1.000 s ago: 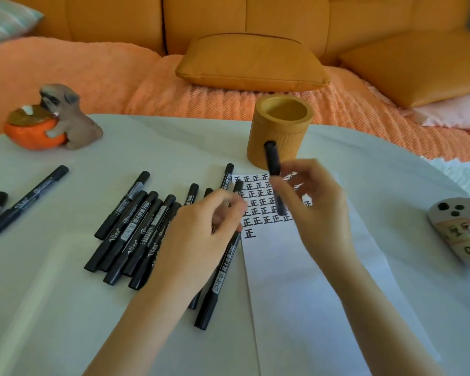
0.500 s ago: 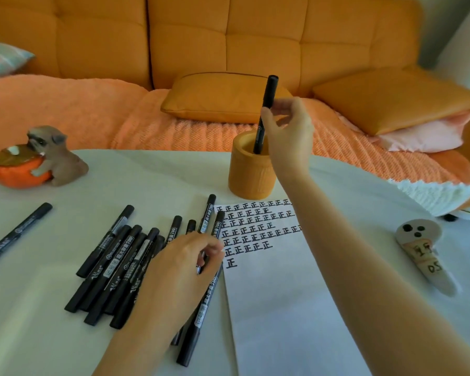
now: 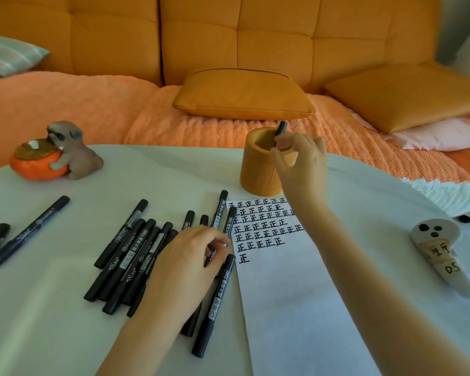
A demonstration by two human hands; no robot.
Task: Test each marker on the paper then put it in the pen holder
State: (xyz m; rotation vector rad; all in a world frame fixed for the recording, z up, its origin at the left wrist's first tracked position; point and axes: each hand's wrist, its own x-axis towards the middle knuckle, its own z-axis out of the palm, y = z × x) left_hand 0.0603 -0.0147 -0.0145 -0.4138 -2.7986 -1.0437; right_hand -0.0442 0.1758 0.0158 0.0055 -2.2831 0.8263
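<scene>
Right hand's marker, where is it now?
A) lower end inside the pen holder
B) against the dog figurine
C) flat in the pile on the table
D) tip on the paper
A: the right hand pinches the marker, whose lower end dips into the pen holder.

Paper (image 3: 282, 308) shows rows of 正; markers (image 3: 136, 253) read 700; ornament (image 3: 442, 256) DS.

Each marker (image 3: 136, 253) is black with white lettering. The paper (image 3: 282, 308) is white, with rows of black characters. The pen holder (image 3: 258, 175) is tan and the table (image 3: 174, 180) white. The sofa (image 3: 255, 36) is mustard, its blanket (image 3: 92, 109) orange and woven. The dog figurine (image 3: 76, 156) is grey, its bowl (image 3: 38, 168) orange.
</scene>
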